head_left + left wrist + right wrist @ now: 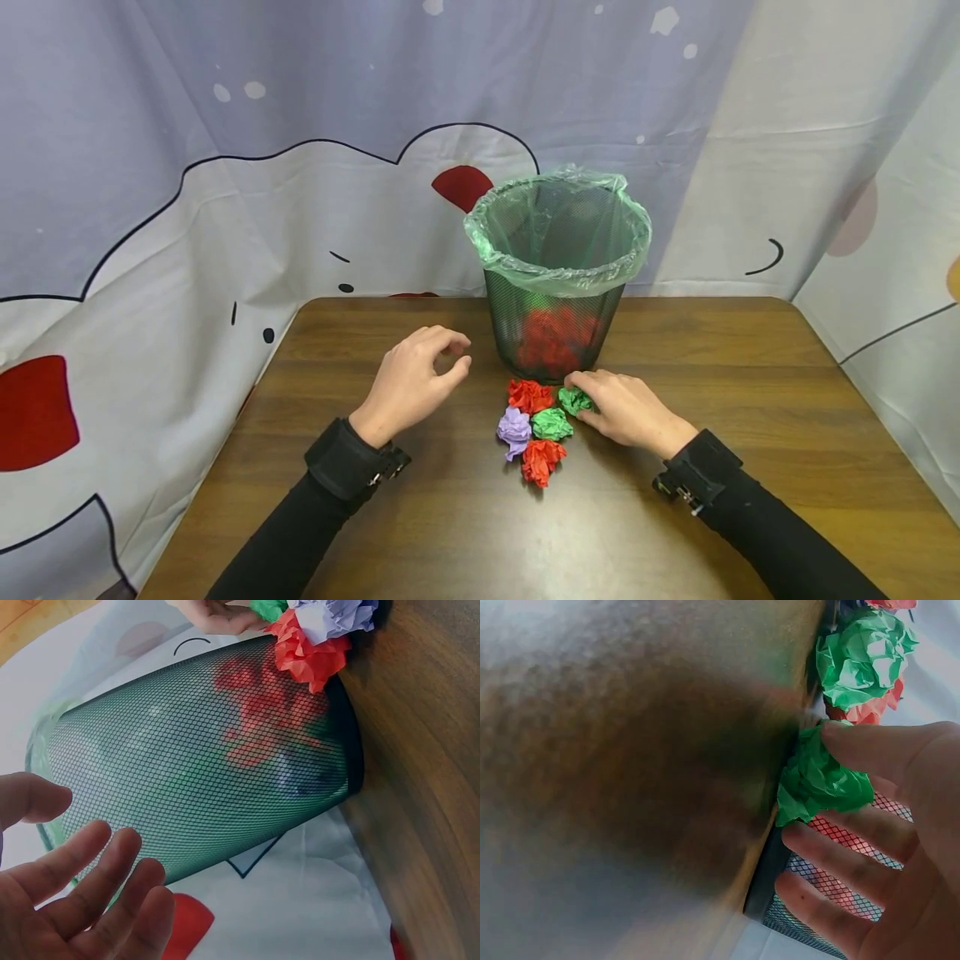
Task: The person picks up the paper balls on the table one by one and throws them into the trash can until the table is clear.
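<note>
Rough paper balls (552, 423), glossy tabletop (600, 533)

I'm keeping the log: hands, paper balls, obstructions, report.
Right hand pinching green paper ball. Left hand empty. Other paper balls lie alongside. Mesh bin just behind, open-topped, nothing seen in the way.

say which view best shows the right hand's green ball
Right wrist view: the green ball is large, mostly uncovered. The head view shows it small, partly covered by the right hand; the left wrist view, only a partial green piece, possibly it.
</note>
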Demonstrator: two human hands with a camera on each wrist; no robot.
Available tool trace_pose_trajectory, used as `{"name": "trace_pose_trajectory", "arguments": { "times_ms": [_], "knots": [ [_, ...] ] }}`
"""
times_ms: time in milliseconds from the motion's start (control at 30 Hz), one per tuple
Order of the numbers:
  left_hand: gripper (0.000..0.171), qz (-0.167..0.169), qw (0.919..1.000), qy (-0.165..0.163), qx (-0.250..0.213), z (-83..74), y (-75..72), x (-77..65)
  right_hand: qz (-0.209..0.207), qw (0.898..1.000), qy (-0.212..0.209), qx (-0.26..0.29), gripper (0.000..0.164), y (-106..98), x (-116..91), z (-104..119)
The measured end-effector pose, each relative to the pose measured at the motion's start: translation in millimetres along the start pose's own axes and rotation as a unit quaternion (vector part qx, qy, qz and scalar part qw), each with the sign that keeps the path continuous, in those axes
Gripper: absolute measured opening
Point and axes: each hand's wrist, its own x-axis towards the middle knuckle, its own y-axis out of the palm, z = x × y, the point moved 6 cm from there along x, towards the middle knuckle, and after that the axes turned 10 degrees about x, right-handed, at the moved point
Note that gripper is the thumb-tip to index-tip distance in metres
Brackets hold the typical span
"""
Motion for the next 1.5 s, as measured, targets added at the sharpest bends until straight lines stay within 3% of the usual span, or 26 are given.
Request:
{"name": "trace_pose_trajectory", "arguments": {
  "times_ms": [133, 500, 700, 1067, 1500],
  "knots": [
    [0.018, 0.004, 1.0, -0.004, 0.001, 1.0, 1.6, -1.6, 0.01, 1.0, -0.014, -0.009, 0.052, 4.4, -1.3, -0.4],
    [0.018, 0.013, 0.9999, -0.009, 0.0, 3.5, 8.4, -5.7, 0.014, 1.0, -0.017, 0.004, 0.044, 1.5, -6.3, -1.7],
    [0.019, 0.012, 0.9999, -0.006, -0.004, 3.6, 10.7, -7.3, 0.013, 1.0, -0.01, 0.005, 0.041, -12.3, -14.6, -2.8],
    [0.018, 0.022, 0.9997, -0.01, -0.007, 3.7, 16.8, -10.3, -0.005, 1.0, -0.012, 0.006, 0.044, -73.0, -23.7, 12.3],
    [0.02, 0.036, 0.9992, -0.015, -0.001, 5.3, 23.7, -13.6, -0.082, 0.992, -0.093, -0.033, 0.051, -163.3, -25.4, 46.7]
  ]
}}
